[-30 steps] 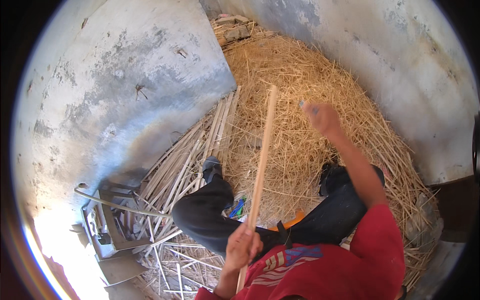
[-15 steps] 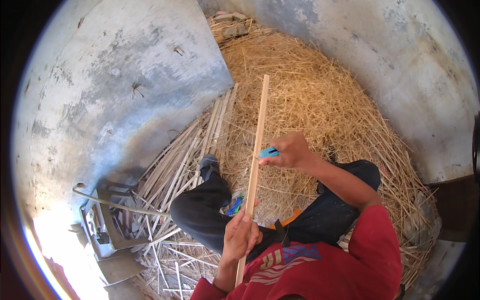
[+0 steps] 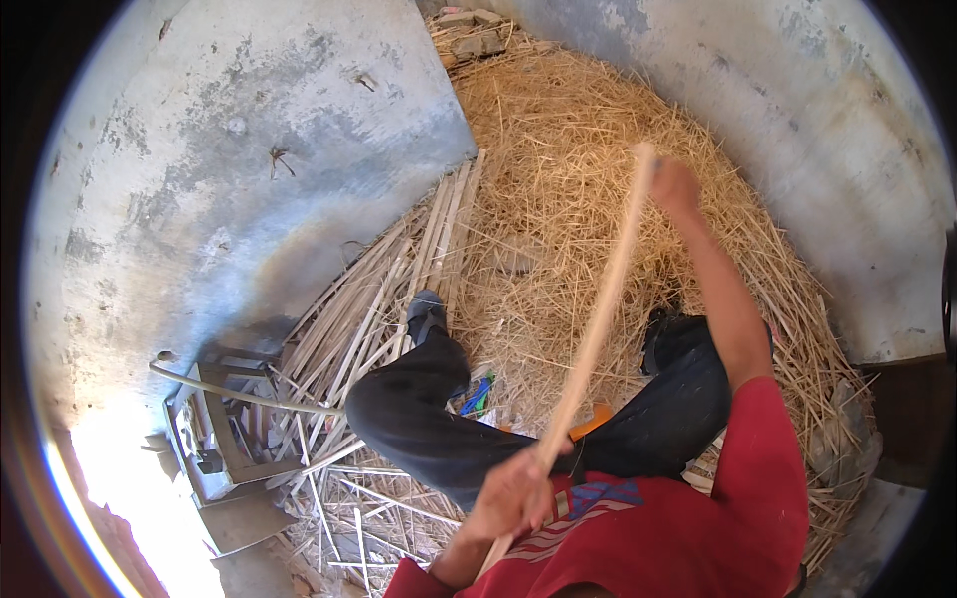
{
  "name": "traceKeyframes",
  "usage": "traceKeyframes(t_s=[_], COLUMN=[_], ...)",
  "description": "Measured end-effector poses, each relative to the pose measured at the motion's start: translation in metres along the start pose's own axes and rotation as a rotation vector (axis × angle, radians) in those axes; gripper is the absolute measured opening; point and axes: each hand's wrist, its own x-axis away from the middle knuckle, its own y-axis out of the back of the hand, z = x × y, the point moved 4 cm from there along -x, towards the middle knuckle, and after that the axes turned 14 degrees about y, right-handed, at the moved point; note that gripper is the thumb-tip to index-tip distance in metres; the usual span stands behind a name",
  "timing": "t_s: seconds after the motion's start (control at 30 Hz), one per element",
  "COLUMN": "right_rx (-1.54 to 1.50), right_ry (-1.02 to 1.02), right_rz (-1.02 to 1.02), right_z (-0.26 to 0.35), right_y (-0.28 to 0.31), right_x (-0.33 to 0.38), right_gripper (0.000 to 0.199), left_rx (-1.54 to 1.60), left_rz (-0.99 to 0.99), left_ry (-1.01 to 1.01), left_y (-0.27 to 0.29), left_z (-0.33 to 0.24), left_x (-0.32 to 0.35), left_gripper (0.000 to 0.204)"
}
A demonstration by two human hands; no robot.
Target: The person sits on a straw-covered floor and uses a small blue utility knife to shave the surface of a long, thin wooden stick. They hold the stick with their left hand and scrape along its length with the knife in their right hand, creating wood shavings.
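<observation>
A long pale strip (image 3: pixel 601 319), apparently unfinished, is being held over black trousers (image 3: pixel 668 424) by the closed fingers of the left hand (image 3: pixel 513 493), the right hand (image 3: pixel 676 187) being held at its far end, finger opening and hold unclear, while piled strips (image 3: pixel 369 309), done or waiting unclear, are being left leftward.

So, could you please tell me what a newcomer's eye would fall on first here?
Probably the long pale strip, slanting up from the person's left hand to beside the right hand. Next might come the golden straw spread across the upper middle, then the bright red shirt at the lower edge.
</observation>
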Motion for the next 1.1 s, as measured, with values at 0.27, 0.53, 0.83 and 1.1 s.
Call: traceKeyframes(t_s=[0.27, 0.53, 0.83, 1.1], right_rx=[-0.322, -0.126, -0.151, -0.187], right_ry=[0.374, 0.678, 0.742, 0.872], right_rz=[-0.025, 0.093, 0.062, 0.083], right_z=[0.121, 0.177, 0.17, 0.198], right_y=[0.034, 0.033, 0.028, 0.027], right_x=[0.088, 0.118, 0.11, 0.146], right_gripper=[0.065, 0.063, 0.068, 0.065], left_rx=[-0.107, -0.075, 0.081, -0.004], left_rz=[-0.245, -0.191, -0.16, -0.229], left_ry=[-0.234, -0.238, -0.174, -0.165], left_y=[0.029, 0.016, 0.013, 0.017], left_z=[-0.02, -0.021, -0.025, -0.023], left_x=[0.0, -0.01, -0.012, -0.011], left_gripper=[0.041, 0.038, 0.036, 0.036])
